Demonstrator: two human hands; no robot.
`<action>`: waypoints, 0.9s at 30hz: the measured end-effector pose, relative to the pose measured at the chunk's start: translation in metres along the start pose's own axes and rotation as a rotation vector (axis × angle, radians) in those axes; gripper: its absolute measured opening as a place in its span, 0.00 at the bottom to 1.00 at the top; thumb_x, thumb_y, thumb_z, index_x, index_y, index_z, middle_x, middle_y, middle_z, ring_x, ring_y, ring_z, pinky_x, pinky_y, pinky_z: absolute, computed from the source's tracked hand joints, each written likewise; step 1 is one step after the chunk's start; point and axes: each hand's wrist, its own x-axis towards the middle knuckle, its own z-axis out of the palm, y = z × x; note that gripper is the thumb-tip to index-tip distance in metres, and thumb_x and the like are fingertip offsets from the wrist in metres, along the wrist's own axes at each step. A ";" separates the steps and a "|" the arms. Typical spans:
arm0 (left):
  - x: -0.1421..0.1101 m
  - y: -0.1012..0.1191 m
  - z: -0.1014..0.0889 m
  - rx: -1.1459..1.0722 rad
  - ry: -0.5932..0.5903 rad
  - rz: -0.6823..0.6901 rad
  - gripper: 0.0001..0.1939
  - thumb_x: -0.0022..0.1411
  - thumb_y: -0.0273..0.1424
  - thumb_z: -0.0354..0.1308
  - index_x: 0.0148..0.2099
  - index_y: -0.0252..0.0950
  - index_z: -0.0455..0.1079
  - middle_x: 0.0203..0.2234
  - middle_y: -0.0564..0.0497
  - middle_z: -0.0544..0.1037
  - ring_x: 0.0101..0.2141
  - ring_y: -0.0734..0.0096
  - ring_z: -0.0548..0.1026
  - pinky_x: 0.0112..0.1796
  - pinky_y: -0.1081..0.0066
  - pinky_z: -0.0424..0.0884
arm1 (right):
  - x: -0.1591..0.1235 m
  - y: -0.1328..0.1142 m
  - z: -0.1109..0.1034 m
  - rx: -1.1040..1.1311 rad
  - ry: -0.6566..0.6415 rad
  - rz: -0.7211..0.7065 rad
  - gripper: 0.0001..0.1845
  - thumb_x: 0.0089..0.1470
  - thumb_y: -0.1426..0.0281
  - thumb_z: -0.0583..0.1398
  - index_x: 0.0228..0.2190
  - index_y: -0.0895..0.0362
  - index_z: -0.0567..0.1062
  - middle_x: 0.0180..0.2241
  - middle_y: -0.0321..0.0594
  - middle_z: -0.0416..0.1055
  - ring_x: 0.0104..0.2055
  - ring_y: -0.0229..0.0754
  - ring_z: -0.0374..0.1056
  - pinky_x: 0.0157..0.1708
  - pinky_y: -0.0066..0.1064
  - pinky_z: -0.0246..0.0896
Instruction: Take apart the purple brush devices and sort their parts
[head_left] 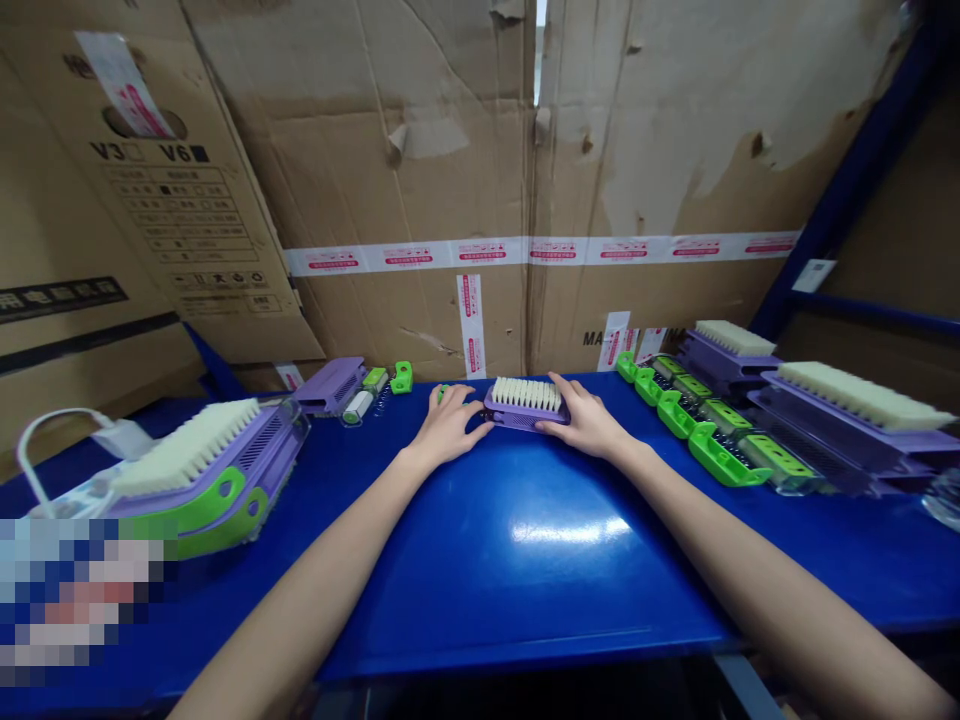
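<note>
A purple brush head [525,405] with cream bristles facing up rests on the blue table near its back edge. My right hand [589,418] is closed around its right end, thumb in front and fingers behind. My left hand [448,425] is at the brush head's left end, with thumb and forefinger bent together around a small dark bit too small to name. A bright green piece [443,391] shows behind the left fingers, mostly hidden by them.
On the right stand purple brush heads [840,420], green end pieces [724,458] and clear-and-green parts [776,455]. Similar parts and a purple shell [330,385] lie at the back left. Purple-and-green units [217,470] and a white cable [37,440] are nearer left. Cardboard [420,180] walls the back.
</note>
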 end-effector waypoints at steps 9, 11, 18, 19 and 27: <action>0.005 0.000 0.000 -0.087 0.081 0.001 0.08 0.66 0.34 0.51 0.41 0.37 0.68 0.42 0.46 0.74 0.49 0.59 0.67 0.56 0.49 0.49 | 0.000 0.001 0.000 0.006 0.010 -0.003 0.46 0.49 0.53 0.61 0.63 0.58 0.51 0.54 0.56 0.62 0.57 0.58 0.59 0.53 0.48 0.55; 0.005 -0.005 -0.005 -0.103 0.124 -0.036 0.07 0.66 0.33 0.50 0.40 0.37 0.67 0.41 0.46 0.74 0.47 0.60 0.67 0.56 0.51 0.50 | 0.000 0.001 0.000 0.003 0.013 0.003 0.46 0.50 0.52 0.60 0.63 0.58 0.51 0.54 0.56 0.63 0.56 0.58 0.60 0.53 0.48 0.55; 0.009 -0.024 -0.017 -0.145 0.330 -0.238 0.07 0.65 0.34 0.49 0.38 0.37 0.65 0.35 0.45 0.75 0.41 0.57 0.70 0.47 0.57 0.60 | 0.000 -0.002 -0.002 -0.038 0.023 0.083 0.44 0.52 0.52 0.59 0.63 0.58 0.51 0.54 0.55 0.63 0.56 0.58 0.60 0.53 0.48 0.54; 0.010 -0.025 -0.018 -0.181 0.359 -0.263 0.07 0.64 0.34 0.49 0.38 0.37 0.64 0.34 0.45 0.75 0.39 0.57 0.71 0.45 0.58 0.62 | 0.000 -0.003 -0.002 -0.045 0.024 0.099 0.44 0.52 0.52 0.58 0.63 0.59 0.51 0.54 0.56 0.63 0.56 0.58 0.60 0.53 0.48 0.54; 0.017 -0.018 -0.023 -0.704 0.573 -0.486 0.08 0.65 0.38 0.47 0.35 0.39 0.57 0.21 0.55 0.72 0.20 0.71 0.73 0.24 0.72 0.65 | -0.001 -0.008 -0.002 -0.109 0.075 0.183 0.44 0.51 0.53 0.58 0.62 0.60 0.51 0.51 0.57 0.64 0.53 0.60 0.62 0.48 0.46 0.57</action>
